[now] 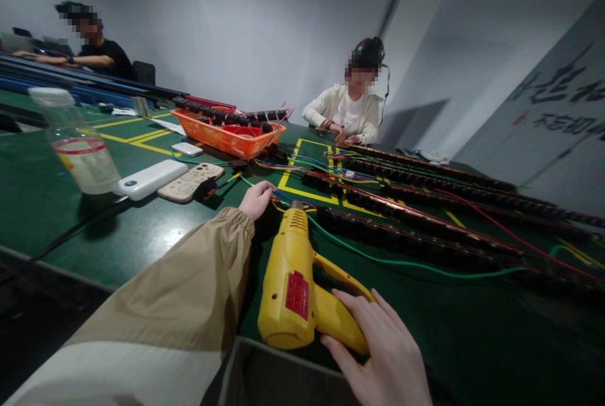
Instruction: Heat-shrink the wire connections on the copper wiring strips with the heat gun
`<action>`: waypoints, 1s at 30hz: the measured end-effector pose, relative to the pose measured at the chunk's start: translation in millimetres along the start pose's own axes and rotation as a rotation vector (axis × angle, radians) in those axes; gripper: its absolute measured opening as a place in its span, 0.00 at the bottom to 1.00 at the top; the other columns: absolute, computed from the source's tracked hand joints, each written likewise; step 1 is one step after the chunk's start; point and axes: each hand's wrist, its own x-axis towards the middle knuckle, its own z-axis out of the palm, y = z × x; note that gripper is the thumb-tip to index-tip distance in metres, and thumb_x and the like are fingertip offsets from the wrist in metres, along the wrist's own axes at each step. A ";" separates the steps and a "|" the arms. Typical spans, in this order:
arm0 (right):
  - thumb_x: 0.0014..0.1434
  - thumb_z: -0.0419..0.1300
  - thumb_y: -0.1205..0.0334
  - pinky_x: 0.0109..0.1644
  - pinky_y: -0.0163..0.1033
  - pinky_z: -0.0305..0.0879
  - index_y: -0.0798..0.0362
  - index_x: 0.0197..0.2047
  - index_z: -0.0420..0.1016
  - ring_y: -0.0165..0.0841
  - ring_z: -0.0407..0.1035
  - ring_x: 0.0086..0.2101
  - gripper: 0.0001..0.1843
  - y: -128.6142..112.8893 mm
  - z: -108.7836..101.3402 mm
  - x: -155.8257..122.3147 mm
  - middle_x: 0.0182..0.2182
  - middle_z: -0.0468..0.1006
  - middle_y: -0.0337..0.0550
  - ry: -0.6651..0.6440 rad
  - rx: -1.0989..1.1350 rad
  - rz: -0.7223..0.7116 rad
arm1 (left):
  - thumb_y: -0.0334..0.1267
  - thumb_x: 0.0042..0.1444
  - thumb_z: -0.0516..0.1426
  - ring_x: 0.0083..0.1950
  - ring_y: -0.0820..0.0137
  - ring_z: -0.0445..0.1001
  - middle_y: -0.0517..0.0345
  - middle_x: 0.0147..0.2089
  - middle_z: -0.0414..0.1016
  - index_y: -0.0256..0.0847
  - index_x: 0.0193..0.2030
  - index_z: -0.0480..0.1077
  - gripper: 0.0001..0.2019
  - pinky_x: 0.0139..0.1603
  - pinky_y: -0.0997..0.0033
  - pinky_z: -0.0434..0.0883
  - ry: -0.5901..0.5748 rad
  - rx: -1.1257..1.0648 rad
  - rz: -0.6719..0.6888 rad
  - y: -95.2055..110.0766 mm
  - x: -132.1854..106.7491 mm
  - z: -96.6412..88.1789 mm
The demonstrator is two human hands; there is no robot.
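Our tan left sleeve (174, 280) filled the near edge of the view, with our right hand (390, 346) close by at the bottom. We had that right hand wrapped around the grip of a yellow heat gun (276, 289), which stood out over the green table (454, 311), its nozzle directed away from us and its red label uppermost. Our left hand (256, 200) was just beside the nozzle, fingertips at the coloured wires (282, 197); we could not tell whether they were pinched together on them. The two hands were well apart.

To the right we saw long dark strips (411, 239) running across the table, a loose green wire (401, 262) trailing beside them. To the left were a bottle (85, 157), a white oblong device (155, 180) and a beige patterned case (189, 183), and behind them an orange basket (212, 135) with dark parts inside. Across from us sat a person in a pale cardigan (326, 106).
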 end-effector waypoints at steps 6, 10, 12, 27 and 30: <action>0.58 0.58 0.51 0.57 0.49 0.56 0.49 0.52 0.63 0.37 0.70 0.43 0.22 8.8 -7.8 -10.1 0.44 0.75 0.37 0.013 -0.055 -0.002 | 0.36 0.56 0.47 0.40 0.70 0.75 0.56 0.37 0.75 0.37 0.37 0.69 0.11 0.45 0.72 0.68 0.001 0.003 0.014 -5.3 1.8 0.8; 0.57 0.59 0.51 0.57 0.49 0.56 0.49 0.53 0.62 0.36 0.70 0.43 0.23 8.8 -6.9 -11.3 0.45 0.74 0.37 0.001 -0.066 0.006 | 0.36 0.56 0.46 0.40 0.70 0.74 0.54 0.38 0.75 0.37 0.37 0.69 0.11 0.45 0.71 0.67 -0.001 -0.021 0.027 -6.7 2.0 0.5; 0.57 0.59 0.51 0.57 0.49 0.56 0.50 0.54 0.62 0.36 0.70 0.43 0.24 8.3 -5.6 -10.9 0.45 0.74 0.38 0.000 -0.078 0.004 | 0.35 0.56 0.46 0.40 0.70 0.74 0.54 0.37 0.74 0.37 0.36 0.69 0.12 0.44 0.71 0.67 -0.005 -0.036 0.022 -6.8 1.9 0.6; 0.52 0.64 0.58 0.60 0.49 0.50 0.49 0.51 0.62 0.35 0.68 0.43 0.25 -2.0 1.0 -0.1 0.44 0.73 0.36 -0.019 0.043 0.053 | 0.47 0.56 0.46 0.39 0.68 0.72 0.52 0.34 0.75 0.36 0.35 0.71 0.18 0.44 0.71 0.69 -0.005 -0.037 0.020 -19.8 8.4 1.4; 0.52 0.64 0.59 0.61 0.48 0.48 0.49 0.52 0.63 0.35 0.68 0.43 0.25 -7.0 6.0 4.0 0.44 0.73 0.35 -0.011 0.090 0.090 | 0.49 0.57 0.45 0.39 0.69 0.72 0.53 0.35 0.75 0.36 0.35 0.71 0.20 0.45 0.71 0.69 0.002 0.005 0.017 -19.9 7.9 0.8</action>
